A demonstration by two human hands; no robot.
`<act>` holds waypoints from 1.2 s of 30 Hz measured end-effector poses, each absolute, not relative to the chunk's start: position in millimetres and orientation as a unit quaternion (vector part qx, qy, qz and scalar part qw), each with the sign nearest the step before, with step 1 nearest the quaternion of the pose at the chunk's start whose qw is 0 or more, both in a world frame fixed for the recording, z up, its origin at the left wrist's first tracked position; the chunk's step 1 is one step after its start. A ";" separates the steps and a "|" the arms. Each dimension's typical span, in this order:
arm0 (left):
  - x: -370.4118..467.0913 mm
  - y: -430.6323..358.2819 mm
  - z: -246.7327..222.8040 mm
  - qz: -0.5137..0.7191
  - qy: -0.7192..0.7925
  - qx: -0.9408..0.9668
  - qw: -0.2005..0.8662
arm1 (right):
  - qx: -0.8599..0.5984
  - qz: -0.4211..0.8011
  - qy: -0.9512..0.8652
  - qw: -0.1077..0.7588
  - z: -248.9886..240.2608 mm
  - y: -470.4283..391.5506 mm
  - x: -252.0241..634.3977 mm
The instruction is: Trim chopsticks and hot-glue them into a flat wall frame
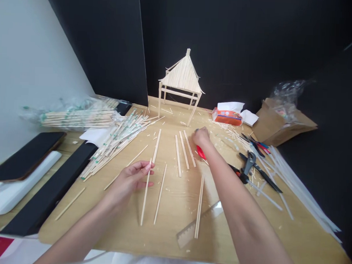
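My left hand (133, 176) pinches a thin wooden chopstick (145, 197) between thumb and fingers, tilted near upright above the table. A second loose chopstick (160, 195) lies just right of it. My right hand (201, 136) reaches to the far middle of the table, its fingers curled and largely hidden from me; what they hold, if anything, does not show. Beside its wrist is a red object (201, 152), partly covered by the forearm. Joined sticks (177, 155) lie in rows left of that hand. Behind stands a small stick-built pavilion model (182, 76) with a pointed roof.
Wrapped chopsticks (114, 145) pile up at left. A clear ruler (199, 223) lies in front, under a pair of sticks (199, 207). Pliers (247, 166), translucent glue sticks (302, 188), a tissue pack (227, 115) and a cardboard box (281, 121) occupy the right.
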State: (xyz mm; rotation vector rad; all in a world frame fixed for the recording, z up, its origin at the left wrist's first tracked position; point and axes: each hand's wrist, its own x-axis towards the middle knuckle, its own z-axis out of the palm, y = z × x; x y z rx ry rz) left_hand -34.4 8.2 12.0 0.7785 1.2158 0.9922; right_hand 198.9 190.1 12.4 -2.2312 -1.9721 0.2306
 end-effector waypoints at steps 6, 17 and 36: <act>-33.5 16.0 0.7 0.427 0.556 0.361 0.615 | -0.675 0.091 -0.725 0.107 18.8 106.0 175.2; -33.9 18.4 -10.3 0.406 0.608 0.377 0.568 | -0.634 0.171 -0.753 0.041 -20.5 22.5 129.3; -76.7 12.9 20.3 0.439 0.620 0.407 0.507 | -0.363 0.176 -0.915 -0.014 -8.2 -28.7 89.4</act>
